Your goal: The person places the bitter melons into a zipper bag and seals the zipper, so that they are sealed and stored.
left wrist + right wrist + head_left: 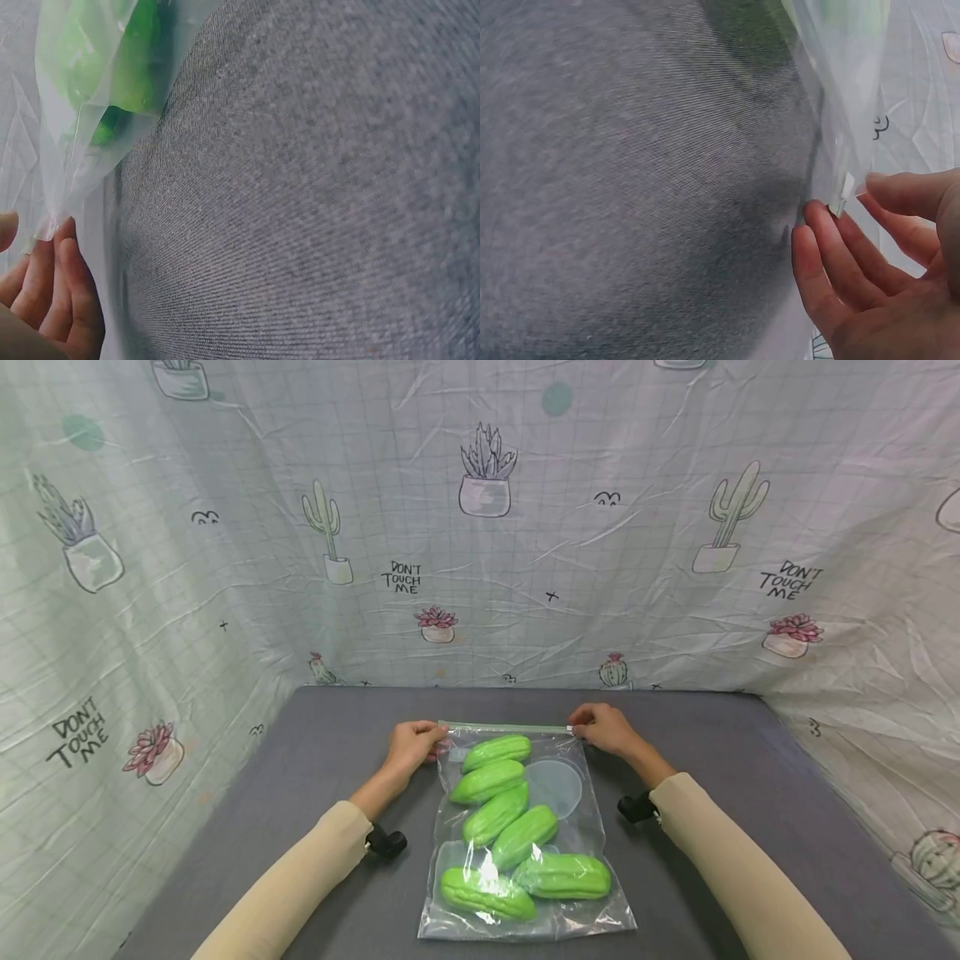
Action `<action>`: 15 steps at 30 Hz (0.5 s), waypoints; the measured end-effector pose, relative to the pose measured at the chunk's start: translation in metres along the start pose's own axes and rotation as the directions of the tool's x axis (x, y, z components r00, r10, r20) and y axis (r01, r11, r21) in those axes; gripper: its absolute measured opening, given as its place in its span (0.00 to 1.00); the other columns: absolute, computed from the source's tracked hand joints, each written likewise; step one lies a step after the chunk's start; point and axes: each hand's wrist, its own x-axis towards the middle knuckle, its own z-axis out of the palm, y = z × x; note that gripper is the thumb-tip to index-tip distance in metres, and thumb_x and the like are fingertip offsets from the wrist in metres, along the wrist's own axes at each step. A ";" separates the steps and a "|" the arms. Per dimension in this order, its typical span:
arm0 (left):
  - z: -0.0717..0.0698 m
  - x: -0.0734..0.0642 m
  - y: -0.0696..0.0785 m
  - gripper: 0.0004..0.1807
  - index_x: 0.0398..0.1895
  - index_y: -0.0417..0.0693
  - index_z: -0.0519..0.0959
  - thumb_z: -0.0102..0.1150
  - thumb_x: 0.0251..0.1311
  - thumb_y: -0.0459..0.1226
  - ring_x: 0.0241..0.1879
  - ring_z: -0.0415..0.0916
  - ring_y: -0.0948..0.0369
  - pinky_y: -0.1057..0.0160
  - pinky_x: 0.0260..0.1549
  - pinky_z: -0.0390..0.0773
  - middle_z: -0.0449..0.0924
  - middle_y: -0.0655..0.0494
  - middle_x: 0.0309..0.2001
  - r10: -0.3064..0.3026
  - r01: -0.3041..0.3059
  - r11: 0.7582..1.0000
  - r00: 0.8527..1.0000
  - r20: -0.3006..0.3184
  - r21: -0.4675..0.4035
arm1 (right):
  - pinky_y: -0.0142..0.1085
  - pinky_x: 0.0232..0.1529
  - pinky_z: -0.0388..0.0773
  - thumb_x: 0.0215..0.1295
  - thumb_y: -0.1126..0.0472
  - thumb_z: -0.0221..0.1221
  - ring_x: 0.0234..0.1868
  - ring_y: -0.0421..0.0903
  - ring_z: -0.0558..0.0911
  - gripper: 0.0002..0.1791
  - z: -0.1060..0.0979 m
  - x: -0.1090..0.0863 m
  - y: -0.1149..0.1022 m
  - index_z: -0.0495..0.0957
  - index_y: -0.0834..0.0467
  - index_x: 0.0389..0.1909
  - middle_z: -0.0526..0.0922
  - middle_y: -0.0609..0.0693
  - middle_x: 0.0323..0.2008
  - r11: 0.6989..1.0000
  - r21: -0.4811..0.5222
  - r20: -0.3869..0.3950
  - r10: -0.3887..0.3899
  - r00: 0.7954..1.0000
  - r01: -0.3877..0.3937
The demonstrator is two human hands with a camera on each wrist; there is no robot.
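Observation:
A clear slider zip bag (588, 827) with a pale green zip strip (506, 727) along its top holds several bright green, ridged, gourd-like vegetables (491, 783). At the bag's top left corner, my left hand (412, 747) pinches the plastic. The left wrist view shows that corner (46, 229) against the fingertips, the thumb partly cut off by the frame edge. My right hand (603, 729) grips the top right corner, where a small white slider (846, 186) sits between thumb and fingers. Green vegetables (135, 75) show through the plastic in the left wrist view.
Beneath the bag lies a dark grey cloth-covered table (315, 760). A pale curtain (525, 552) printed with potted plants rises behind it and along both sides. Each wrist wears a black camera mount, one on the left (386, 842) and one on the right (636, 808).

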 end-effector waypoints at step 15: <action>-0.014 -0.003 -0.005 0.21 0.56 0.42 0.83 0.64 0.70 0.48 0.31 0.87 0.60 0.60 0.32 0.86 0.89 0.44 0.44 0.012 -0.016 0.998 0.998 0.062 0.063 | 0.44 0.43 0.84 0.77 0.62 0.55 0.55 0.63 0.84 0.17 -0.018 -0.015 0.013 0.78 0.65 0.60 0.82 0.67 0.58 0.997 -0.074 -0.063 -0.042 0.997 0.037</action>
